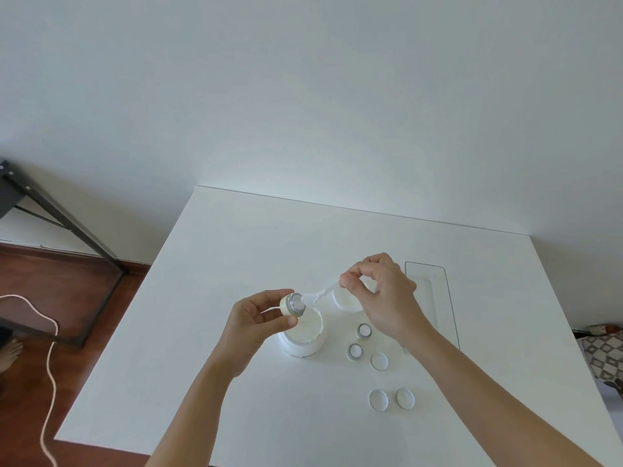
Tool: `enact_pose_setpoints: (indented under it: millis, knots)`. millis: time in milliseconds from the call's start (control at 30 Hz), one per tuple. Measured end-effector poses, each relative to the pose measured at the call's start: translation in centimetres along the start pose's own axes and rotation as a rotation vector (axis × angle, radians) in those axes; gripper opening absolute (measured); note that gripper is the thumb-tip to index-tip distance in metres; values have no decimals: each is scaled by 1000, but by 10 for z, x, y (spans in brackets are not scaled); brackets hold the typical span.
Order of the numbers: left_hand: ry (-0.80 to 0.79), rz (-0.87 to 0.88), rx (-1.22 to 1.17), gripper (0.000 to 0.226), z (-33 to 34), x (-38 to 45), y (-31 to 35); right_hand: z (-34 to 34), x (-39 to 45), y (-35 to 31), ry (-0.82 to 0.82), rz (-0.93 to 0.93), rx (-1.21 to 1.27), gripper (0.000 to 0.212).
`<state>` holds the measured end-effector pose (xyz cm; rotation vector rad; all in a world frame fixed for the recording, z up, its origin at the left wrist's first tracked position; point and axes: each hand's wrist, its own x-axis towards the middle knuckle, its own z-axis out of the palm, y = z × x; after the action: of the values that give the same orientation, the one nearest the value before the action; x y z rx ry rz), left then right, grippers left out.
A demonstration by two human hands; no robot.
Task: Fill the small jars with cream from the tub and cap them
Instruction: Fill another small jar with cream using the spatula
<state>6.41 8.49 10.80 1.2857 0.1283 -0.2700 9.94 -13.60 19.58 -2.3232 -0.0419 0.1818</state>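
While three loose caps lie nearest the person on the white desk [209, 332], two side by side [378, 400] [405, 398] and one a little farther in [379, 361], none of them sits on a jar, so capping has not begun. Just beyond them stand two small open jars [355, 351] [364, 331], upright and close to each other; whether they hold cream is too small to tell. To their left stands the open tub [303, 335], white cream showing at its top. Over the tub, the left hand [256, 326] holds a third small jar [294, 304] tilted on its side, thumb and fingers curled round it, its mouth turned toward the right hand. The right hand [381, 294] pinches the handle of a clear spatula [318, 295] between thumb and forefinger, its blade loaded with cream and right at the jar's mouth. Behind that hand lies a round white lid [345, 299], likely the tub's. By my reading, filling of this jar is under way, with the other jars and all the capping still ahead. Farther right, a shallow recess [429, 298] marks the desk.
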Motion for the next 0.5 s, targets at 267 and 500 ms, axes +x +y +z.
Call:
enact_pose_setpoints:
  millis: [267, 500]
  knots:
    - [51, 9, -80, 44, -10, -2, -9, 26, 2, 33, 82, 150, 35, 17]
    - [79, 5, -103, 39, -11, -10, -8, 61, -11, 75, 96, -672, -693, 23]
